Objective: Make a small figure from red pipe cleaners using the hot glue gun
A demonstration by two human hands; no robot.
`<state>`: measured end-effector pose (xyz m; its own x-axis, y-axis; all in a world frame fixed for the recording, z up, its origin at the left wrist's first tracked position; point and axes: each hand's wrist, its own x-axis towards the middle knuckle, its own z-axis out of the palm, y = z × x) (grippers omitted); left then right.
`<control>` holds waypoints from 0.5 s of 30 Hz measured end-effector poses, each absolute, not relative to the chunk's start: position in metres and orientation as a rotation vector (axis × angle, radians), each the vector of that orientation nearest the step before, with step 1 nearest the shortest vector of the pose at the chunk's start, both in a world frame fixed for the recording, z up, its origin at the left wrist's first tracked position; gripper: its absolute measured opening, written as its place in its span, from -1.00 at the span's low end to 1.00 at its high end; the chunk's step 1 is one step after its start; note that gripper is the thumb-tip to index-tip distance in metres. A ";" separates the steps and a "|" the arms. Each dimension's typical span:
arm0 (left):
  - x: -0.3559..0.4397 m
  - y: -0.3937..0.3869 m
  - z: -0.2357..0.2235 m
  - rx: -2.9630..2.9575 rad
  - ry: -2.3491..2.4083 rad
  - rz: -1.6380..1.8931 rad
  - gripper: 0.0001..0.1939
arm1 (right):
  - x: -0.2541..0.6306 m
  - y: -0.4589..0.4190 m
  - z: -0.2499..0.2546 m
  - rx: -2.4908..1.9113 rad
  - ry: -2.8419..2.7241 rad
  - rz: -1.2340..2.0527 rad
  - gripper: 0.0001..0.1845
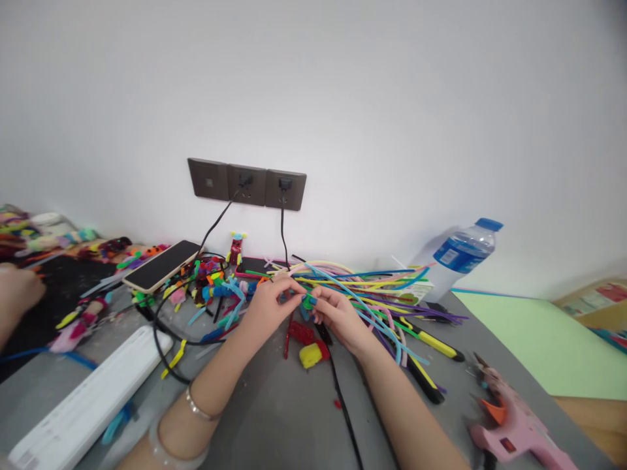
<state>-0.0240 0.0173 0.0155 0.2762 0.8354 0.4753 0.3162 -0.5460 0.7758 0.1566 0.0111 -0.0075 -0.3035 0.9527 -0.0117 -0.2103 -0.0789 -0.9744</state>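
Note:
My left hand (pixel 268 307) and my right hand (pixel 337 316) meet over the grey table (pixel 274 405), fingers pinched together. Between them is a small green and blue pipe-cleaner piece (pixel 308 301), held by both hands. A light blue pipe cleaner (pixel 372 313) trails from the piece to the right across my right wrist. Just below the hands lie a red pipe-cleaner figure (pixel 298 333) and a yellow piece (pixel 310 356). A bundle of coloured pipe cleaners (pixel 382 284) lies spread behind my right hand.
A pink glue gun (pixel 514 427), yellow-black cutters (pixel 434 343) and a water bottle (pixel 458 254) sit at right. Phones (pixel 160 266), black cables (pixel 337 391), a white power strip (pixel 88 405) and small craft figures (pixel 210 277) lie left. Another person's hand (pixel 17 294) is at far left. Wall sockets (pixel 247 184) behind.

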 end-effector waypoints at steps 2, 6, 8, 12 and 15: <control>-0.023 0.015 0.017 2.041 1.071 1.255 -0.89 | 0.156 0.010 -0.007 -0.905 -1.231 1.567 -0.63; -0.018 0.008 0.016 2.106 1.178 1.288 -0.88 | 0.156 0.009 -0.004 -0.903 -1.227 1.555 -0.63; -0.016 0.006 0.015 2.119 1.246 1.285 -0.87 | 0.155 0.008 -0.003 -0.907 -1.229 1.550 -0.63; -0.014 0.004 0.014 2.124 1.306 1.273 -0.87 | 0.154 0.009 -0.003 -0.913 -1.206 1.565 -0.61; -0.015 0.005 0.015 2.127 1.242 1.288 -0.88 | 0.154 0.011 -0.004 -0.911 -1.147 1.573 -0.58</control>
